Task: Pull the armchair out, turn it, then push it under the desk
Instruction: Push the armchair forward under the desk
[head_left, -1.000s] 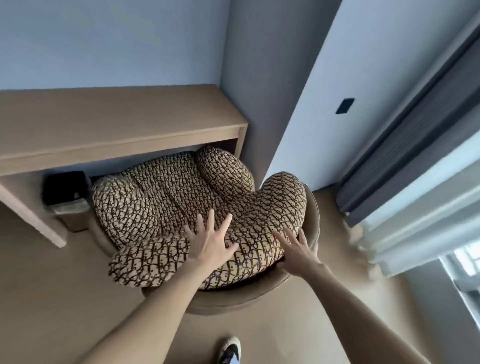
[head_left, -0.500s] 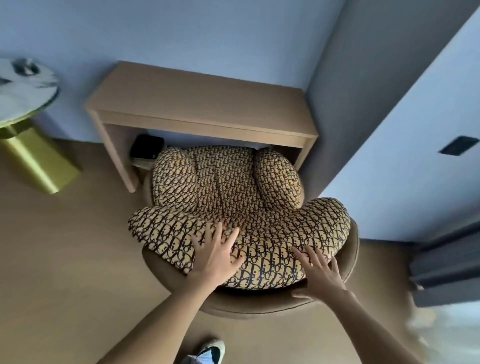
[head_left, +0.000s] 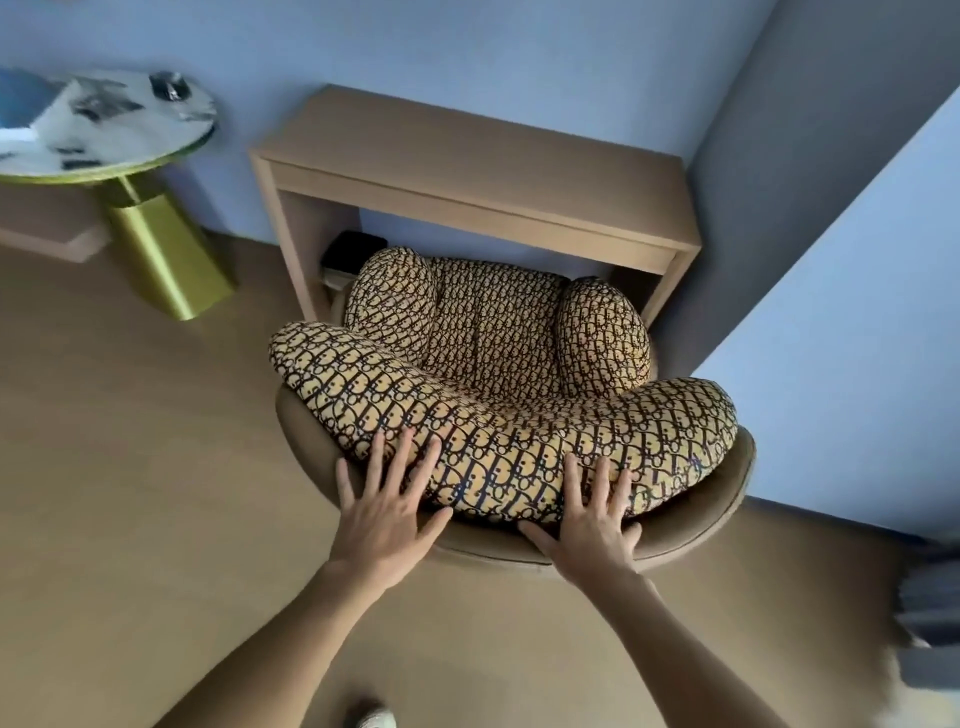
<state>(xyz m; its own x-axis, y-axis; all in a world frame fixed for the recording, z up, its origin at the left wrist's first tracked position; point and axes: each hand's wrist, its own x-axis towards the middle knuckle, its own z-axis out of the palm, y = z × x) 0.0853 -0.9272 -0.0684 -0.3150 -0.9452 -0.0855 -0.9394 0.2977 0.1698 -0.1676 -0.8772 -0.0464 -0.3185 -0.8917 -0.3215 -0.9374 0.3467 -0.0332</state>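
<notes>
The armchair (head_left: 691, 525) has a brown round shell and tan cushions with a dark pattern. Its seat faces the wooden desk (head_left: 483, 171), and the front of the seat sits under the desk's edge. The backrest is nearest to me. My left hand (head_left: 387, 509) lies flat with spread fingers on the left part of the backrest cushion and rim. My right hand (head_left: 592, 514) lies flat on the back cushion a little right of centre, thumb on the shell's rim. Neither hand is curled around anything.
A round marble-topped side table (head_left: 119, 124) on a gold base stands left of the desk. A dark box (head_left: 358, 247) sits under the desk at its left leg. A wall corner (head_left: 779, 260) juts out close to the chair's right. My shoe (head_left: 371, 719) shows at the bottom.
The chair has turned square to the desk and moved in under it. My left hand slid left along the back cushion; my right hand came up onto the cushion.
</notes>
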